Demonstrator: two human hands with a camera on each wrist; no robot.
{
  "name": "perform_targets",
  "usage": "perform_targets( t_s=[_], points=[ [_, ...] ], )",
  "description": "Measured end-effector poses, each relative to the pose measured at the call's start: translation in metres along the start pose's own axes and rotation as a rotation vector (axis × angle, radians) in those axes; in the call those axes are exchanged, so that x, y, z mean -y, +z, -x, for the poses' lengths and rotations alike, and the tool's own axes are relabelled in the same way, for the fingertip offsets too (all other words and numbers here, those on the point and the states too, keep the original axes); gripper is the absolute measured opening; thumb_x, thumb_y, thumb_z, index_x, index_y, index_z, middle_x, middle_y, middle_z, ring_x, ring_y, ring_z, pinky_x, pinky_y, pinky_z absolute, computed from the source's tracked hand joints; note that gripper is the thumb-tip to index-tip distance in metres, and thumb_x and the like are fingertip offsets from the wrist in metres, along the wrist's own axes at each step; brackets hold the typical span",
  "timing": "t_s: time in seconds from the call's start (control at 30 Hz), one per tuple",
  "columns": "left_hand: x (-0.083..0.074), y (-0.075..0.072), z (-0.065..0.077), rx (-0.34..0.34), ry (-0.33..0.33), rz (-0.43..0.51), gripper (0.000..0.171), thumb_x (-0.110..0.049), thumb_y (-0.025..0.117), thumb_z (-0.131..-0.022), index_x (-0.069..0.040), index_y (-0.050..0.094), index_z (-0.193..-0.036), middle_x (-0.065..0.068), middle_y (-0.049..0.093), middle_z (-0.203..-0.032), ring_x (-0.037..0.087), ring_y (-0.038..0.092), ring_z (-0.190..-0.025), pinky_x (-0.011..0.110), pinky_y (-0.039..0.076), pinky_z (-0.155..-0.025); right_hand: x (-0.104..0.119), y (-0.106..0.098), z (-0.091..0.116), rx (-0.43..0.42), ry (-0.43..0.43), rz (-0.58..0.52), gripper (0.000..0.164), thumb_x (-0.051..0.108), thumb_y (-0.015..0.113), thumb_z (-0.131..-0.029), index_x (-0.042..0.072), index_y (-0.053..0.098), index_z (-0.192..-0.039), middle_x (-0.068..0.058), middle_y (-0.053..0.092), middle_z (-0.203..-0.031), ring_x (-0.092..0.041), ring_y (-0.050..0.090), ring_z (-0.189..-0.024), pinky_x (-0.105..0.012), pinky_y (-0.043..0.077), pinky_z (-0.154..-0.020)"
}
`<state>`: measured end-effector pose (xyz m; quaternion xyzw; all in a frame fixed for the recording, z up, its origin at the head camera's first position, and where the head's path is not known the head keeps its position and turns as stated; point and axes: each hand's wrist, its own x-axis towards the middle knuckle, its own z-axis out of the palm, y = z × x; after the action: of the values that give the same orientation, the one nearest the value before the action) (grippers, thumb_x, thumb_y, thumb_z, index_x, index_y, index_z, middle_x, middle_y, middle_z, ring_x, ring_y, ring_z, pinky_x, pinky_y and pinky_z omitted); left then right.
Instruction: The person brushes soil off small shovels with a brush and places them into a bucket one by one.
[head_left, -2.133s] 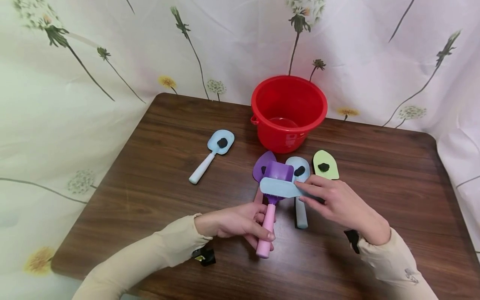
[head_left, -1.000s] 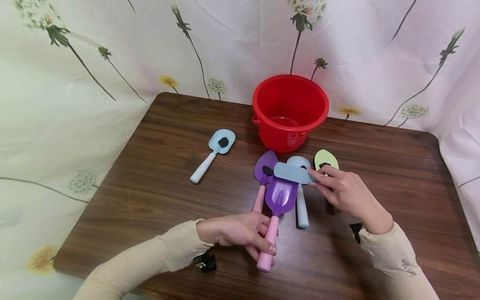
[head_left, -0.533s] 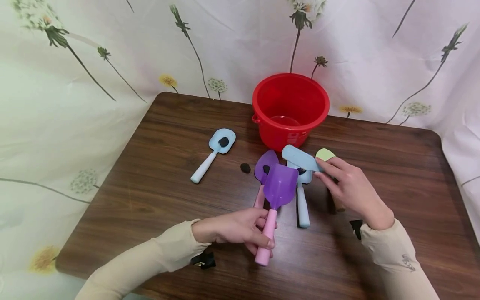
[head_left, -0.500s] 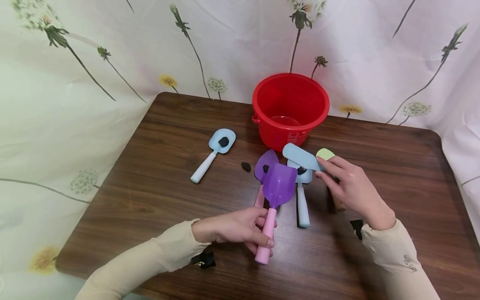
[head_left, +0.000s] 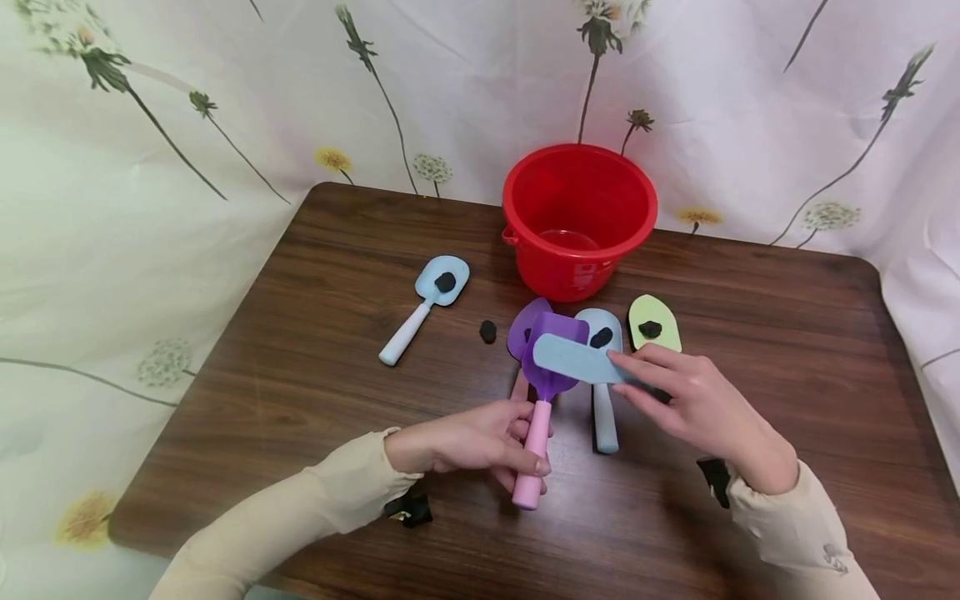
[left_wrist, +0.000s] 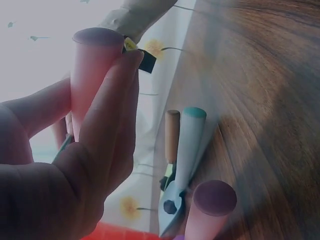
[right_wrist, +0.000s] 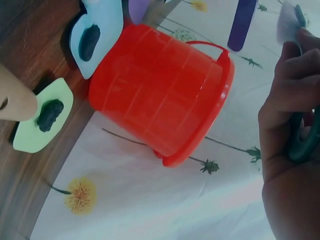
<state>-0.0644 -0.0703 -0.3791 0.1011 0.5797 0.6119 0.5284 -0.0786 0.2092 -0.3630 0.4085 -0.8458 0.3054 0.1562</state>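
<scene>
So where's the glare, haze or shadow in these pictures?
Head view: fairly clear, with a soft sheen on the tabletop. Left wrist view: hazy, blown out white behind the pink handle, with a shadow across the tabletop. Right wrist view: the right hand looks dark against bright cloth.

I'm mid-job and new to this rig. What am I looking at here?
There's no machine: a person works with two bare hands. The wide view comes from a head-worn camera, the others from cameras on each wrist. The left hand grips a purple scoop by its pink handle; the right hand holds a light blue brush over its blade. On the wooden table stands a red bucket, with four trowels lying nearby, each carrying a black lump; another lump lies directly on the table.
</scene>
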Motion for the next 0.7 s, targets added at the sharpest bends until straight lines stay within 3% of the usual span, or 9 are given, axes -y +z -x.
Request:
perform_targets(
  t_s=[0.27, 0.47, 0.7],
  points=[
    [-0.003, 0.0, 0.0, 0.021, -0.008, -0.01, 0.041, 0.001, 0.062, -0.089, 0.006, 0.037, -0.121, 0.02, 0.064, -0.103, 0.021, 0.071, -0.086, 0.041, 0.059, -0.075, 0.001, 0.01, 0.004, 0.05, -0.03, 0.033, 0.05, 0.046, 0.045, -0.099, 0.006, 0.07, -0.115, 0.002, 0.065, -0.09, 0.0, 0.054, -0.069, -0.013, 0.045, -0.061],
    [-0.006, -0.001, 0.001, 0.02, -0.012, -0.036, 0.043, 0.0, 0.062, -0.089, 0.007, 0.036, -0.123, 0.019, 0.065, -0.104, 0.02, 0.071, -0.086, 0.041, 0.059, -0.075, 0.001, 0.011, 0.004, 0.066, -0.008, 0.058, 0.049, 0.046, 0.044, -0.099, 0.008, 0.07, -0.117, 0.002, 0.063, -0.09, 0.0, 0.051, -0.065, -0.012, 0.042, -0.058],
    [-0.006, 0.001, 0.001, 0.01, -0.019, -0.069, 0.044, 0.002, 0.061, -0.089, 0.006, 0.036, -0.125, 0.024, 0.063, -0.108, 0.02, 0.07, -0.086, 0.039, 0.06, -0.074, 0.002, 0.007, 0.0, 0.068, 0.036, 0.168, 0.056, 0.051, 0.035, -0.098, 0.012, 0.071, -0.116, 0.002, 0.063, -0.088, -0.002, 0.052, -0.061, -0.019, 0.044, -0.053]
  ],
)
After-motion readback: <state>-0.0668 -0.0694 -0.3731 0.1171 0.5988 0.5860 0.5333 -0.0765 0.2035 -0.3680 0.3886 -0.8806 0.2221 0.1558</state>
